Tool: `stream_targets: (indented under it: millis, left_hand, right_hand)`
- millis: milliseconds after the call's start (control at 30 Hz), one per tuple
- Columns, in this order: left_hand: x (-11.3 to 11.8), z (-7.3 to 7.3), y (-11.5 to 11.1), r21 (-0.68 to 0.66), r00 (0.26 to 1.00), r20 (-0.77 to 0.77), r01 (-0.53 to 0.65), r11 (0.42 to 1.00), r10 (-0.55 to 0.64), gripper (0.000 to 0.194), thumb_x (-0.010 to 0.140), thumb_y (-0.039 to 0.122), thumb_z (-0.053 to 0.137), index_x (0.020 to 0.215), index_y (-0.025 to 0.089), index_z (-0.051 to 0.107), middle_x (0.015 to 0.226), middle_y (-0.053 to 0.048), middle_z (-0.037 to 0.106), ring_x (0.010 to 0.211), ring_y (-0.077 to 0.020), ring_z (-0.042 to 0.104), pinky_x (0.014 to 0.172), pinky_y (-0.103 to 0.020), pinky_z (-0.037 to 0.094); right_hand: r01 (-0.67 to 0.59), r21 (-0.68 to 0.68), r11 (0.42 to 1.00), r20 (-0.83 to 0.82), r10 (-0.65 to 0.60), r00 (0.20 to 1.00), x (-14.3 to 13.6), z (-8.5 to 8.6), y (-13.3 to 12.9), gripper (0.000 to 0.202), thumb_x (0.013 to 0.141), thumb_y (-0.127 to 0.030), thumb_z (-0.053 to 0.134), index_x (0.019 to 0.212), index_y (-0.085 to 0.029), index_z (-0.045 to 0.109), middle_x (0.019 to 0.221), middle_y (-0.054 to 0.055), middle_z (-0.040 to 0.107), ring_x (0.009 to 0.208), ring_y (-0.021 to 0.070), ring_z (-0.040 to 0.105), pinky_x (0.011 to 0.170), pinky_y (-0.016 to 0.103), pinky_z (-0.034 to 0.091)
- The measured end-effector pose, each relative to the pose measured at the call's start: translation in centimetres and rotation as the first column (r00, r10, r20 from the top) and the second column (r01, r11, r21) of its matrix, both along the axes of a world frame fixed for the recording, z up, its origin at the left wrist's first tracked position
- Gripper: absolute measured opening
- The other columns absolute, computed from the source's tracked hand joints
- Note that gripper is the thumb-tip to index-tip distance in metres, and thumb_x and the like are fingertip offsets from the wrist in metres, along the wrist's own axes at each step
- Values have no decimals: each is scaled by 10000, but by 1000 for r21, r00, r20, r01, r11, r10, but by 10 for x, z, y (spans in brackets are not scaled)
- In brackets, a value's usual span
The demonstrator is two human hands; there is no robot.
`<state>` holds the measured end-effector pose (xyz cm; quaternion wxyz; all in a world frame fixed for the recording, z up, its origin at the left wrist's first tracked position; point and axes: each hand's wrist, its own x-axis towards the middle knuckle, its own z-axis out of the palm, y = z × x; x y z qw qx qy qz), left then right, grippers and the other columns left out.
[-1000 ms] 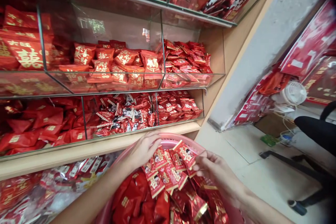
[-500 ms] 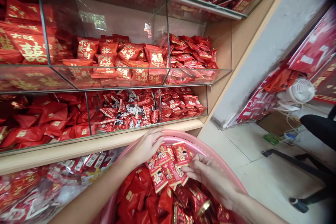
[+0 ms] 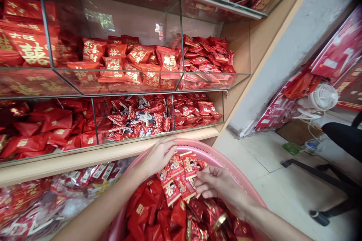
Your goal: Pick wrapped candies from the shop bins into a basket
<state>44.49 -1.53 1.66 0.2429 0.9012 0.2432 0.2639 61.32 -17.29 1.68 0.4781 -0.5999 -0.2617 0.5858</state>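
Observation:
A pink basket (image 3: pixel 226 162) at the bottom centre holds red packets. Among them, small red-and-gold packets (image 3: pixel 183 185) with printed figures lie in a cluster near its far side. My left hand (image 3: pixel 160 157) rests at the cluster's left edge, fingers bent over the packets; what its fingertips hold, if anything, is hidden. On the right of the cluster, my right hand (image 3: pixel 215 183) has its thumb and fingers closed at a packet's edge. Plain red packets (image 3: pixel 145 205) fill the basket's left part, and shiny red-gold ones (image 3: pixel 213 214) lie below my right hand.
Glass-fronted shelves (image 3: pixel 203 135) with red packets in compartments stand just beyond the basket. Bagged goods (image 3: pixel 65 196) lie under them at left. At right are a white fan (image 3: pixel 325 97), a black chair base (image 3: pixel 319 184) and a grey wall (image 3: pixel 294 34).
My right hand has moved slightly left, and the packet at its fingers has shifted left over the cluster. My left hand stays almost where it was.

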Motion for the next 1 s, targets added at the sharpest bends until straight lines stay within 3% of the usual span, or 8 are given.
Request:
stream_targets:
  millis: [133,233,367,500,633,767,867,1000]
  left_hand:
    - [0,-1,0,6,1000,1,-7,1000,7,333,922,294,390,1126,188,630,1254,-72,586,1161,-174,525,1042,-330,378]
    - [-1,-2,0,4,1000,3,-15,1000,15,336,922,299,388,1127,191,631,1258,-66,584,1166,-178,523,1043,-335,379]
    - [-3,-2,-1,-24,1000,-5,-10,1000,10,337,924,297,379,1134,204,626,1279,-51,573,1192,-177,506,1056,-349,371]
    - [-3,-3,-1,-35,999,-30,-38,999,36,351,922,319,374,1158,213,613,1297,-47,559,1211,-183,492,1063,-366,369]
    - [-3,-4,1,-39,998,-44,-52,998,51,353,918,329,373,1145,218,620,1307,-46,550,1224,-187,483,1074,-370,359]
    - [-3,-2,1,-52,997,-55,-57,997,54,359,920,351,366,1128,214,625,1318,-58,541,1219,-195,488,1062,-368,373]
    - [-3,-1,1,-50,998,-53,-47,998,45,358,920,349,363,1123,212,624,1321,-61,538,1215,-197,492,1058,-364,377]
    - [-4,-2,0,-48,997,-51,-59,997,56,355,916,353,372,1125,215,624,1307,-58,550,1209,-196,498,1058,-360,377]
  right_hand:
    - [-19,-15,1000,88,20,996,1,-1,-1,400,697,-524,700,639,-157,552,635,58,692,519,112,638,446,168,456]
    - [-69,-5,998,263,68,962,9,18,6,548,742,-655,553,539,-147,558,498,62,635,387,105,567,343,174,374]
    - [-97,232,968,591,-61,805,31,91,33,633,793,-688,433,486,-150,565,393,50,560,317,106,493,312,204,311]
    - [-110,559,821,738,-433,518,61,181,77,509,821,-577,503,521,-170,558,382,13,536,320,93,420,360,228,307]
    - [-178,689,703,725,-670,162,86,235,123,287,785,-393,608,600,-177,565,565,25,630,503,138,535,521,261,399]
    - [-196,438,877,888,-456,-57,91,254,150,222,696,-382,692,656,-174,627,644,20,633,626,163,557,571,271,402]
    - [-214,171,962,983,-183,-35,88,259,156,243,666,-408,718,650,-175,650,630,6,615,618,152,545,531,250,401]
    - [-262,59,963,998,-48,48,94,261,159,134,690,-283,706,769,-176,695,640,-13,632,610,136,568,542,225,441]
